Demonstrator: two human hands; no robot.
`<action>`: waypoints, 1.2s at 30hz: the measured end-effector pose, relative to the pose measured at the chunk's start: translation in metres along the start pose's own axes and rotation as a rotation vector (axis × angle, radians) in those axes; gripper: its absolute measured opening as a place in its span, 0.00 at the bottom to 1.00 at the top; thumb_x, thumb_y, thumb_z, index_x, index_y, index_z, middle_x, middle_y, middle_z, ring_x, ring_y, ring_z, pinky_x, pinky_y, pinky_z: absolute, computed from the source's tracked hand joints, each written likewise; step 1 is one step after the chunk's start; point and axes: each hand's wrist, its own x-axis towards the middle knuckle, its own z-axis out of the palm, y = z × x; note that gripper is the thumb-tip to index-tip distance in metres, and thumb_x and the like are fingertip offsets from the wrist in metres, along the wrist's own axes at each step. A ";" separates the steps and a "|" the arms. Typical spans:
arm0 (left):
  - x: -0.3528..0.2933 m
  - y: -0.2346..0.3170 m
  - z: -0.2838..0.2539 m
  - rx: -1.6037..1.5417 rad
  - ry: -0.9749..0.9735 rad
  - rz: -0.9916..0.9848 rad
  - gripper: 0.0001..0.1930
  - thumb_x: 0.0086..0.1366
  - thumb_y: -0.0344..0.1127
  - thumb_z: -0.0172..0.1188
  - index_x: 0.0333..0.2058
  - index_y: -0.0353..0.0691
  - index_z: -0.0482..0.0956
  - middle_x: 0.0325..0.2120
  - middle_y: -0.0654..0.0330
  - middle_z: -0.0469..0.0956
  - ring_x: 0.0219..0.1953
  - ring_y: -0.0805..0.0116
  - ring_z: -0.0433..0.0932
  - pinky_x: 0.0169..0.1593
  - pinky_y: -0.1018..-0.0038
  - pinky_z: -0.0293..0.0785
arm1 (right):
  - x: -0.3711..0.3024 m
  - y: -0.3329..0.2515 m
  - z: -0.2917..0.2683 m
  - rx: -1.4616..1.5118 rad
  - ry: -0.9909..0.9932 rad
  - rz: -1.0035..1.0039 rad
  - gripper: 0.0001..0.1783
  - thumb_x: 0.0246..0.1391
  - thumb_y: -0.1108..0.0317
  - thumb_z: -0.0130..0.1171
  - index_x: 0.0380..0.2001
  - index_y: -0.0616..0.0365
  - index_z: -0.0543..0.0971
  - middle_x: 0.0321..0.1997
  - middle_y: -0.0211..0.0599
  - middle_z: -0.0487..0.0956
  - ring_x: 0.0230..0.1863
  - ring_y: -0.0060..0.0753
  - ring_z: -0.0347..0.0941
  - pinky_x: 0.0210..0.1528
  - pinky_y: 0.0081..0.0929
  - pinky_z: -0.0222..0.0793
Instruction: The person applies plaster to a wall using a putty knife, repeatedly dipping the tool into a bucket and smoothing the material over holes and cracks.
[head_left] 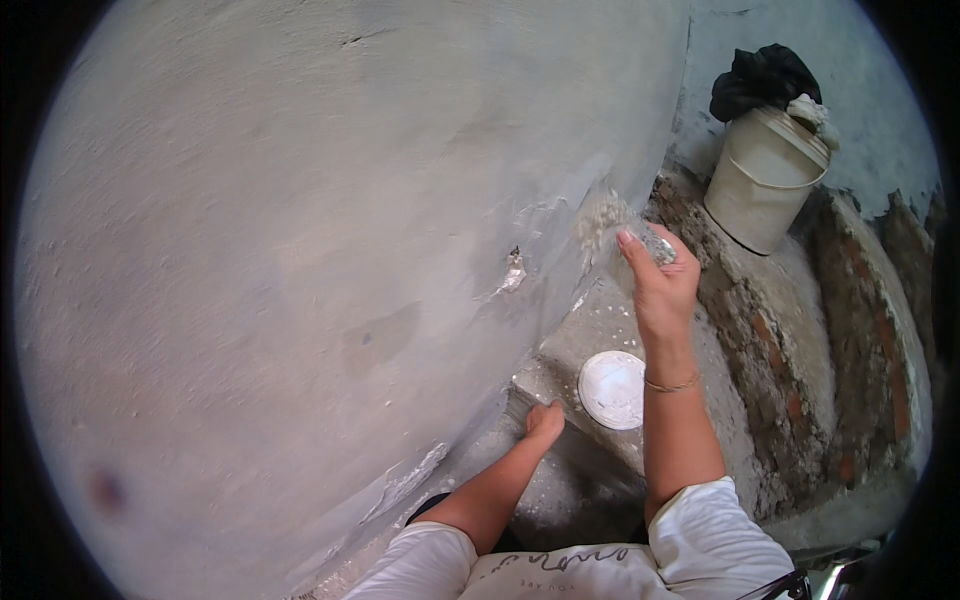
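My right hand [662, 275] is closed round a wide, pale-caked brush [605, 220], thumb on top. Its splayed bristles are against or very close to the grey plastered wall [300, 200], near the corner; motion blurs them a little. A ragged hole [514, 270] with white edges marks the wall left of the brush. Below my right hand, a round tub of white paint or paste [612, 390] stands on a concrete step [585, 340]. My left hand [545, 422] is low by the step's edge, fingers curled; whatever they grip is hidden.
At the upper right, a dirty white bucket [765, 180] with a wire handle has a black plastic bag [765, 82] on top. Rough steps of brick and mortar [770, 350] run down the right side. White spatters dot the concrete.
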 end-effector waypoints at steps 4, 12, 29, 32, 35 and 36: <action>-0.005 0.020 0.016 0.008 -0.057 -0.017 0.29 0.65 0.51 0.45 0.47 0.26 0.76 0.47 0.34 0.73 0.55 0.39 0.70 0.59 0.57 0.62 | 0.000 0.038 0.004 -0.555 0.051 -0.511 0.09 0.48 0.74 0.63 0.34 0.64 0.80 0.31 0.40 0.78 0.32 0.39 0.76 0.34 0.30 0.70; 0.044 -0.026 0.042 0.537 0.025 0.466 0.17 0.64 0.39 0.45 0.39 0.34 0.80 0.38 0.40 0.79 0.43 0.45 0.79 0.48 0.57 0.74 | -0.053 -0.001 0.014 -0.531 -0.232 -0.411 0.08 0.46 0.78 0.61 0.33 0.64 0.80 0.29 0.43 0.76 0.31 0.43 0.74 0.35 0.31 0.68; 0.016 -0.005 0.026 0.552 0.077 0.399 0.12 0.63 0.33 0.46 0.39 0.40 0.79 0.34 0.45 0.81 0.40 0.48 0.81 0.44 0.57 0.77 | -0.048 0.013 0.025 -0.494 -0.040 -0.478 0.14 0.46 0.78 0.61 0.40 0.62 0.80 0.33 0.42 0.75 0.34 0.39 0.72 0.38 0.31 0.68; 0.040 -0.032 0.035 0.521 0.097 0.428 0.13 0.64 0.34 0.46 0.39 0.38 0.79 0.34 0.44 0.81 0.40 0.47 0.81 0.45 0.57 0.76 | -0.056 0.027 0.054 -0.515 0.004 -0.581 0.19 0.42 0.78 0.62 0.43 0.62 0.79 0.34 0.42 0.75 0.36 0.42 0.72 0.39 0.34 0.68; 0.051 -0.042 0.053 0.415 0.125 0.480 0.14 0.64 0.36 0.46 0.38 0.37 0.79 0.35 0.43 0.80 0.41 0.45 0.80 0.47 0.58 0.75 | -0.091 0.045 0.070 -0.601 -0.117 -0.573 0.20 0.42 0.79 0.61 0.43 0.63 0.79 0.34 0.42 0.74 0.36 0.43 0.72 0.40 0.35 0.68; 0.052 -0.041 0.054 0.400 0.129 0.485 0.15 0.64 0.36 0.45 0.38 0.36 0.79 0.36 0.42 0.80 0.42 0.45 0.80 0.47 0.58 0.75 | -0.101 0.047 0.071 -0.606 -0.200 -0.532 0.20 0.42 0.79 0.61 0.44 0.63 0.79 0.34 0.42 0.74 0.36 0.43 0.72 0.40 0.35 0.68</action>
